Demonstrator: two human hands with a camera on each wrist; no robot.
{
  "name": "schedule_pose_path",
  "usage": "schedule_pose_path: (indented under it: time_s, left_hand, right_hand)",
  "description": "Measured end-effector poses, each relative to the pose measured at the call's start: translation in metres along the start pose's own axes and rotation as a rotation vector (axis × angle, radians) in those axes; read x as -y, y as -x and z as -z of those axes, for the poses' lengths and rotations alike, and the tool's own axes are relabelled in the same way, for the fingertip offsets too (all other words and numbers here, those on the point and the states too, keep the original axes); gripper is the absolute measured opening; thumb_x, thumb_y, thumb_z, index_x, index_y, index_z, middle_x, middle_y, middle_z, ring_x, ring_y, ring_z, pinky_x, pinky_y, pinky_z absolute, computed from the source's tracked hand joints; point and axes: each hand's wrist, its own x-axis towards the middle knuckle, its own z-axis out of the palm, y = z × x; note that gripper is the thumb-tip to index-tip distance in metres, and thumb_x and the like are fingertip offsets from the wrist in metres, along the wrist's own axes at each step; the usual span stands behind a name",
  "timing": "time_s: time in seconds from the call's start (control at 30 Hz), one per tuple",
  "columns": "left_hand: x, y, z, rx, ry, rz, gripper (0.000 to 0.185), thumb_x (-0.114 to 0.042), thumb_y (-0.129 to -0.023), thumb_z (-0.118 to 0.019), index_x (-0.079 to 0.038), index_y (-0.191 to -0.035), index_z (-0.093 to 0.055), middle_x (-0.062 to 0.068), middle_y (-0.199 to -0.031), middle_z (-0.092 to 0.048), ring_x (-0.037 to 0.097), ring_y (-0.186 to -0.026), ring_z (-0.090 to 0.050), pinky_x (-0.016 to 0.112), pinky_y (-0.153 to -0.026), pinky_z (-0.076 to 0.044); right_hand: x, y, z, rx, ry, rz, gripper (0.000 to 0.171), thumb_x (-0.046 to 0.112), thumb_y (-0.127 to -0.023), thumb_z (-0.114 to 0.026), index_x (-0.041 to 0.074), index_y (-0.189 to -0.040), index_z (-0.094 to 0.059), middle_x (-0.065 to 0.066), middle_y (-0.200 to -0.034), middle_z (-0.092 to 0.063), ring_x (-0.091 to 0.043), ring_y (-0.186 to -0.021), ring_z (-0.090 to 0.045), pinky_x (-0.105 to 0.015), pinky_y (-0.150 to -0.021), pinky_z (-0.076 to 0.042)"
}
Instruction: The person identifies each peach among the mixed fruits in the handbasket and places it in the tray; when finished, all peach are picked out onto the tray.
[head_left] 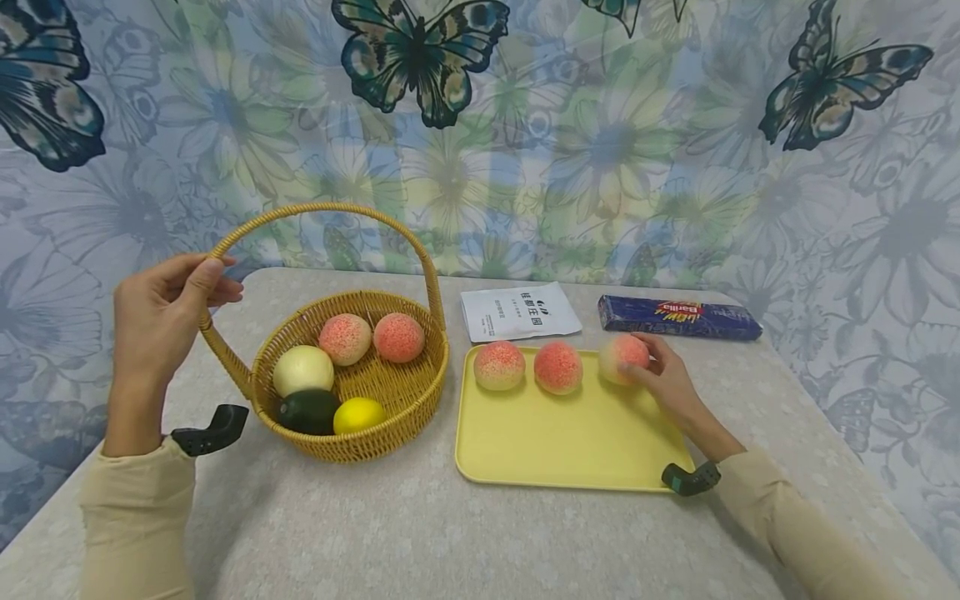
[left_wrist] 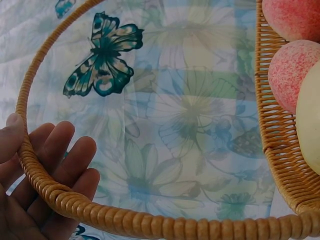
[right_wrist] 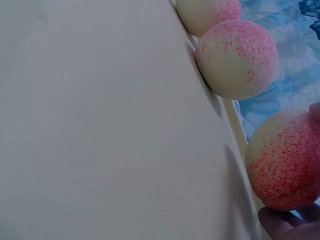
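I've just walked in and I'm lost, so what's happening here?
A person's left hand holds the handle of a wicker basket containing two peaches and three other pieces of produce. Their right hand holds another peach at the far right of a yellow tray. Two more peaches sit along its far edge.

Left hand (head_left: 167, 304) raised, fingers (left_wrist: 82, 155) bent; left forearm (head_left: 138, 517) upright beneath. Right hand (head_left: 670, 379) lower, well apart, pinching; right forearm (head_left: 787, 504) slanting behind it.
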Motion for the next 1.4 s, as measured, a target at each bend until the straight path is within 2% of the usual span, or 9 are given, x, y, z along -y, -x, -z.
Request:
schedule_pose_path:
  time_s: [0.3, 0.4, 0.53, 0.63, 0.73, 0.9, 1.4]
  left_hand:
    - [-0.0001, 0.0011, 0.0006, -0.002, 0.0, -0.004, 0.031, -0.026, -0.096, -0.059, -0.002, -0.112, -0.069, -0.015, -0.073, -0.067, -0.003, -0.069, -0.066, 0.008, -0.064, -0.048]
    - [0.0, 0.0012, 0.001, -0.002, 0.002, -0.001, 0.031, -0.027, -0.096, -0.059, -0.003, -0.112, -0.069, -0.015, -0.073, -0.067, -0.002, -0.069, -0.066, 0.008, -0.065, -0.048]
    - [-0.0002, 0.0012, 0.0019, 0.0, -0.001, 0.007, 0.03, -0.027, -0.096, -0.059, -0.005, -0.113, -0.07, -0.015, -0.074, -0.067, -0.003, -0.07, -0.066, 0.008, -0.065, -0.048]
    - [0.0, 0.0013, 0.0022, 0.001, -0.002, 0.01, 0.03, -0.028, -0.096, -0.059, -0.005, -0.113, -0.07, -0.016, -0.074, -0.067, -0.003, -0.07, -0.066, 0.008, -0.064, -0.048]
    - [0.0003, 0.0011, 0.0014, -0.001, 0.003, 0.008, 0.03, -0.027, -0.096, -0.059, -0.004, -0.113, -0.07, -0.016, -0.074, -0.067, -0.002, -0.07, -0.066, 0.008, -0.065, -0.048]
    - [0.0003, 0.0009, 0.0002, 0.001, 0.002, 0.003, 0.03, -0.027, -0.096, -0.059, -0.004, -0.113, -0.069, -0.016, -0.073, -0.067, -0.003, -0.07, -0.066, 0.008, -0.065, -0.048]
    - [0.0, 0.0003, -0.0001, 0.002, 0.0, 0.001, 0.031, -0.028, -0.096, -0.059, -0.004, -0.112, -0.069, -0.017, -0.073, -0.067, -0.003, -0.07, -0.066, 0.008, -0.066, -0.049]
  right_hand:
    - [-0.004, 0.0036, 0.0015, 0.029, 0.022, -0.034, 0.06, 0.02, -0.095, -0.06, 0.002, -0.146, -0.033, -0.022, -0.141, -0.043, 0.006, -0.105, -0.05, -0.01, -0.087, -0.041]
    - [-0.0042, 0.004, 0.0016, 0.045, 0.03, -0.048, 0.06, 0.021, -0.096, -0.059, 0.002, -0.146, -0.032, -0.022, -0.142, -0.043, -0.008, -0.114, -0.052, -0.01, -0.087, -0.042]
    - [-0.003, 0.0049, 0.0013, 0.063, 0.038, -0.058, 0.061, 0.023, -0.096, -0.059, 0.004, -0.147, -0.032, -0.021, -0.141, -0.043, -0.015, -0.117, -0.051, -0.011, -0.087, -0.042]
    - [-0.0025, 0.0058, 0.001, 0.085, 0.024, -0.053, 0.061, 0.022, -0.096, -0.059, 0.004, -0.147, -0.032, -0.021, -0.141, -0.043, -0.003, -0.109, -0.052, -0.012, -0.088, -0.041]
    - [-0.0034, 0.0066, 0.001, 0.124, -0.016, -0.053, 0.061, 0.02, -0.097, -0.057, 0.003, -0.148, -0.03, -0.022, -0.141, -0.042, 0.003, -0.106, -0.051, -0.012, -0.089, -0.041]
    - [-0.0061, 0.007, 0.001, 0.174, -0.054, -0.057, 0.061, 0.02, -0.098, -0.055, 0.002, -0.149, -0.027, -0.023, -0.142, -0.04, 0.005, -0.107, -0.051, -0.011, -0.09, -0.04]
    - [-0.0079, 0.0082, 0.002, 0.194, -0.027, -0.031, 0.065, 0.02, -0.099, -0.054, -0.001, -0.151, -0.021, -0.027, -0.147, -0.034, 0.011, -0.11, -0.045, -0.006, -0.092, -0.035]
